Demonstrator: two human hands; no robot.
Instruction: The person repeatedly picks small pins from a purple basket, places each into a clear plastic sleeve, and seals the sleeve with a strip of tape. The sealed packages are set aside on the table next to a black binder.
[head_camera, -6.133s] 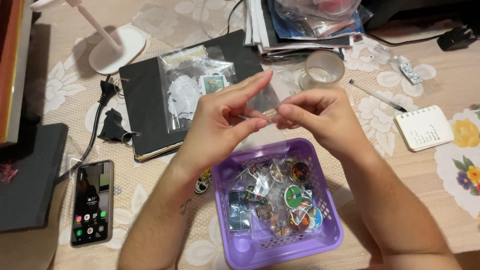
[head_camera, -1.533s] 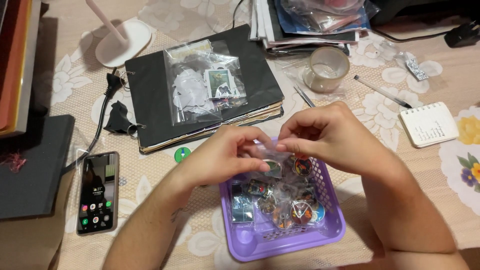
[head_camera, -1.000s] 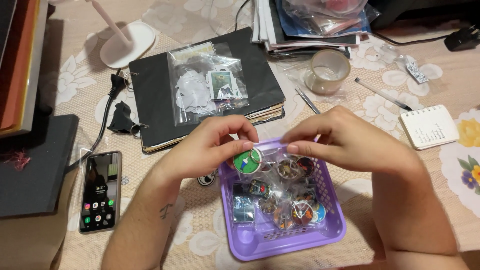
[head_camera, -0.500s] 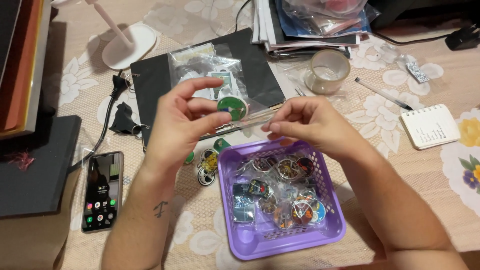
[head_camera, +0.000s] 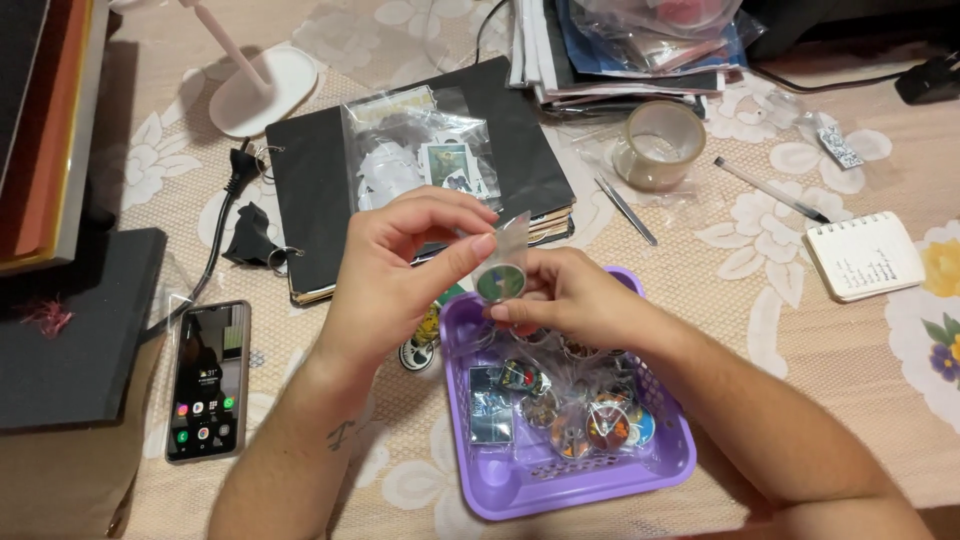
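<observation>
My left hand (head_camera: 405, 265) pinches the top of a small clear plastic sleeve (head_camera: 510, 245) that holds a round green badge (head_camera: 500, 282). My right hand (head_camera: 570, 300) grips the lower side of the same sleeve, fingers curled around the badge. Both hands hover over the back left corner of a purple plastic basket (head_camera: 520, 495), which is filled with several bagged round badges (head_camera: 600, 425). Two more badges (head_camera: 422, 340) lie on the tablecloth just left of the basket, partly hidden by my left hand.
A black binder (head_camera: 320, 200) with a clear bag of stickers (head_camera: 415, 160) lies behind my hands. A phone (head_camera: 207, 380) lies at left, a tape roll (head_camera: 658, 145), tweezers (head_camera: 627, 210), a pen (head_camera: 770, 190) and a small notepad (head_camera: 865, 255) at right. A lamp base (head_camera: 265, 90) stands at the back.
My hands lifted a bagged green badge out of the basket, raised it, then drew closer together and lower over the basket's back corner.
</observation>
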